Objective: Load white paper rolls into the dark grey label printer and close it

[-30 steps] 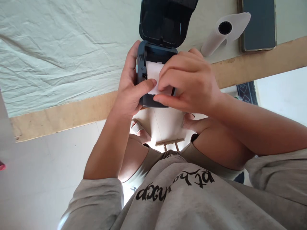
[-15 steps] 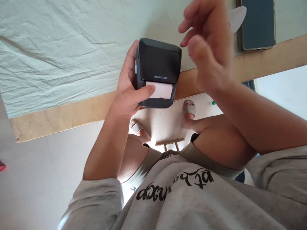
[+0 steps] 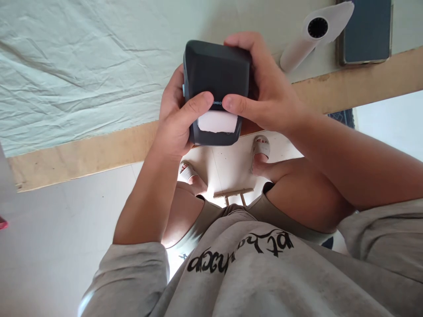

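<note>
Biggest first: crumpled green-grey cloth fills 9 to 12 o'clock, w/ a bare wood edge along its near side. Portable printer, near 12, held up where that edge runs, prob. so it sits square to the wearer; letters "IMBO" show btw the thumbs. Its lid is down.

From the printer: L hand at 8 o'clock, wrapped round the side, thumb flat on the lid; R hand at 3, index hooked on the far corner, thumb on the lid too. Both curled, opened only to casing width; can't tell how the hidden fingers sit. Twin thumbs prob. even out pressure, fingers bracing behind.

Phone (prob.) at 2, cut off by frame, laid flat out of the way. Paper roll, also 2 but closer, looks stood on end, prob. so it won't roll off; loose end flares R.

White paper strip at 6, ragged edge twd wearer, just below the thumbs. Pale blue tab at 9, uncovered.
</note>
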The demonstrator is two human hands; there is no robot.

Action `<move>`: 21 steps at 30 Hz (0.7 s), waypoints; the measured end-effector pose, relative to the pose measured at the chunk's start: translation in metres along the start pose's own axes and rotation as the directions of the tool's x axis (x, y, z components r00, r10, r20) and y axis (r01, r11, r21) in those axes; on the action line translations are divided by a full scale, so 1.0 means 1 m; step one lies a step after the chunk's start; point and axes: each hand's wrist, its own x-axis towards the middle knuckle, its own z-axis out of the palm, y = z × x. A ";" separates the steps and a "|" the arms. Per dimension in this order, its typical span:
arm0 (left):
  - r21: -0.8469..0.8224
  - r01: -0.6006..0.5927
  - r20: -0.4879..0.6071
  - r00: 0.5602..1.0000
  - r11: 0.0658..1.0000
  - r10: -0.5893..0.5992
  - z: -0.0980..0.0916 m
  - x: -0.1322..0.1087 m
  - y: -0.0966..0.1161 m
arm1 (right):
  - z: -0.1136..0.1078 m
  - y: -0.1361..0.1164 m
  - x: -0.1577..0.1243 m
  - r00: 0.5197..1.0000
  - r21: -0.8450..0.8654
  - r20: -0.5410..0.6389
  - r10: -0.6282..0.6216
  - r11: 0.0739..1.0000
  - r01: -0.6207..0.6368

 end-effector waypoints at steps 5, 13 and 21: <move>-0.023 -0.006 0.032 0.999 1.000 0.007 -0.002 0.001 -0.003 | -0.002 0.001 0.001 0.999 0.095 0.011 0.035 0.995 -0.035; 0.001 0.019 0.010 1.000 1.000 -0.019 -0.001 0.001 -0.001 | -0.001 0.001 0.001 1.000 0.065 0.000 -0.014 0.998 0.014; -0.040 0.030 0.036 0.999 0.999 -0.029 0.002 0.001 0.001 | -0.001 0.007 0.001 0.999 0.027 0.011 -0.048 0.998 0.048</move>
